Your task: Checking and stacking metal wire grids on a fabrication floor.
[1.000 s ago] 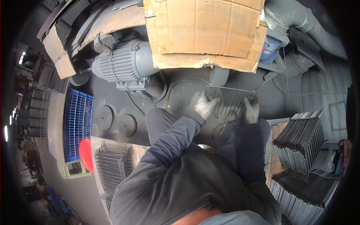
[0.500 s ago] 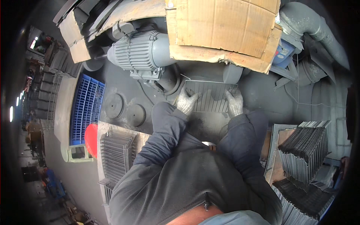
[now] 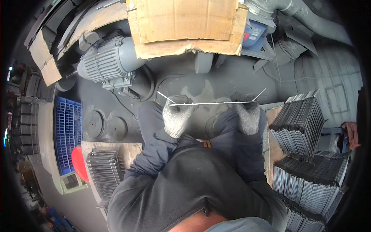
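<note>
A thin flat grey metal wire grille (image 3: 210, 103), seen edge-on, is gripped at both ends by the gloved left hand (image 3: 176, 116) and gloved right hand (image 3: 246, 114), near the grey electric motor (image 3: 110, 63).

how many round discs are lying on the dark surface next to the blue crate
2. One dark round disc lies just right of the blue crate; the second disc lies beside it, nearer the person's left sleeve. Others may be hidden under the arm.
</note>
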### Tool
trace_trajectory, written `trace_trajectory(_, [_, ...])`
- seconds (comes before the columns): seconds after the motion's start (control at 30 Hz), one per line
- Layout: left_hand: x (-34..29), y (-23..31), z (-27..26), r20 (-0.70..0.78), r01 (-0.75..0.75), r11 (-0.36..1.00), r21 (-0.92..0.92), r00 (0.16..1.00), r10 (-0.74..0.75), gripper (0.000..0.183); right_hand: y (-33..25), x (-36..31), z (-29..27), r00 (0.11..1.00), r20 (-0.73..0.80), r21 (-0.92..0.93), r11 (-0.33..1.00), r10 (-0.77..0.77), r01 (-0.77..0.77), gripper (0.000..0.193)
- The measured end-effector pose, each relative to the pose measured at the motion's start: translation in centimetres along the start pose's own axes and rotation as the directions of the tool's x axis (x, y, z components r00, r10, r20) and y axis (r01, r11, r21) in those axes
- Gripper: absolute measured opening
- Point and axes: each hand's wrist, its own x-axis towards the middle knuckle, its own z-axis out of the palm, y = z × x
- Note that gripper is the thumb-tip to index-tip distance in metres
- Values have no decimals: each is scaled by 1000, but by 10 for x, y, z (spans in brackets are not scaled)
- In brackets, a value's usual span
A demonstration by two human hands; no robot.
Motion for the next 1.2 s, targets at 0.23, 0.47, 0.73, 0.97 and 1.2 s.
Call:
trace_trajectory(0.23, [-13,-7,-3,92,-39,949,-312,993,71,39,-13,-15,-19,999,17,49,998,-31,30,34])
trace_trajectory(0.47, [-9,3,-13,151,-448,893,51,887,437,33,-20,-25,-4,1000,21,23,1000,-17,17,33])
trace_trajectory(0.73, [-15,9,-25,97,-212,975,-61,971,217,40,-27,-24,6,989,138,-151,986,-44,65,32])
trace_trajectory(0.97, [13,-13,-27,-4,173,983,65,985,-173,39,25,8,13,974,123,-148,974,188,-169,35])
trace_trajectory(1.2, [33,-23,-61,125,588,803,96,794,-595,32,41,19,8,855,187,-287,859,483,-423,35])
